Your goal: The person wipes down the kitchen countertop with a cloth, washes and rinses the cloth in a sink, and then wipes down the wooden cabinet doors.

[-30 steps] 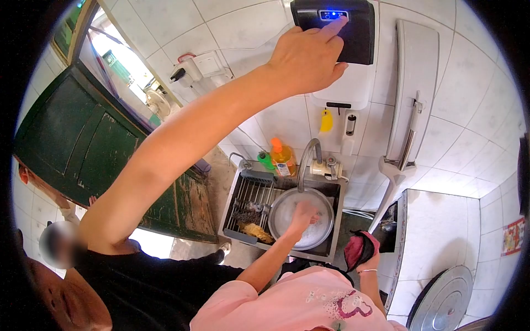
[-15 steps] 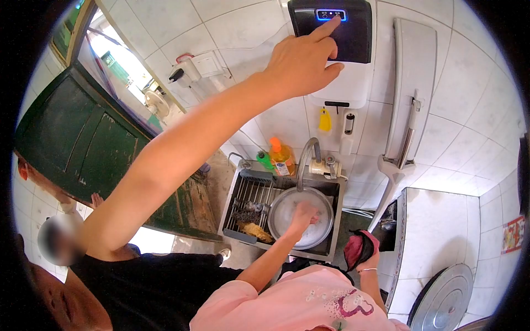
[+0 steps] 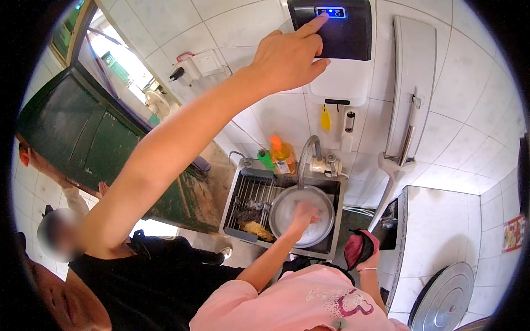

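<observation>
My left hand (image 3: 307, 215) is in a round metal basin (image 3: 275, 229) of cloudy, sudsy water, below a curved faucet (image 3: 303, 165). Its fingers are blurred and partly under the surface, so their grip is unclear. To the right of the sink, my right hand (image 3: 371, 260) is closed around a pink cloth item with black edging (image 3: 355, 251). Above, another person's hand (image 3: 292, 58) touches the lit button panel of a black-and-white wall unit (image 3: 345, 41) with its index finger.
The basin stands in a sink (image 3: 338, 243) beside a drying rack (image 3: 251, 193) holding a yellowish scrubber (image 3: 256, 230). Behind are an orange soap bottle (image 3: 282, 157) and a green bottle (image 3: 265, 159). A green door (image 3: 77, 132) is at left, a tiled counter (image 3: 436, 237) at right.
The other person's index finger has shifted left across the panel, and the lit display looks different. My left hand has barely moved in the basin; my right stays where it was.
</observation>
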Demonstrator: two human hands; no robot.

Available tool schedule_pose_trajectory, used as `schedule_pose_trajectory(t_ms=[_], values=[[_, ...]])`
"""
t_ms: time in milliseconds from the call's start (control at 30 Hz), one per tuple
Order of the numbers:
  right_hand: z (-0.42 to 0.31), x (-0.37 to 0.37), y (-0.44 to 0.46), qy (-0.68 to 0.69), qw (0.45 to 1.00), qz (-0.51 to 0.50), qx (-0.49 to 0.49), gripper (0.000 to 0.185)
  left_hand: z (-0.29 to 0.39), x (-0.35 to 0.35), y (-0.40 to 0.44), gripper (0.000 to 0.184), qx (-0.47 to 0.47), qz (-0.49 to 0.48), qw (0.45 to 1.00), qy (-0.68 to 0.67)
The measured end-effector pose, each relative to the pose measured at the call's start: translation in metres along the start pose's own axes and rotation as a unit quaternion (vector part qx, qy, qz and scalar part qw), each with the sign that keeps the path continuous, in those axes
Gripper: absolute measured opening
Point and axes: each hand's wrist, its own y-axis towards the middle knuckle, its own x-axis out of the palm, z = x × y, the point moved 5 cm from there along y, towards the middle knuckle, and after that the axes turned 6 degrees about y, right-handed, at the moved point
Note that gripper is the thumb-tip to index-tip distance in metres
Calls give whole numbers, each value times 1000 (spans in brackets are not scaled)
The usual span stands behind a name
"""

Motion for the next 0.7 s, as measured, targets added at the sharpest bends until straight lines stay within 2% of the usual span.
schedule_pose_trajectory(t_ms=[267, 467, 567, 633, 667, 700], values=[[3, -27, 6, 3, 1000, 25, -7, 37, 11, 0, -15, 18, 18, 8, 1000, -8], [4, -22, 1, 10, 1000, 20, 5, 37, 31, 6, -54, 12, 68, -16, 992, -107], [1, -19, 1, -32, 999, -14, -29, 38, 32, 3, -72, 11, 65, 8, 984, -165], [0, -19, 1, -21, 1000, -4, -16, 38, 33, 1, -85, 13, 35, -46, 980, -191], [0, -20, 2, -21, 1000, -4, -17, 38, 34, 0, -98, 18, -7, -53, 976, -213], [0, -22, 3, -16, 1000, 0, -18, 38, 51, 13, -130, 24, -93, -91, 956, -262]])
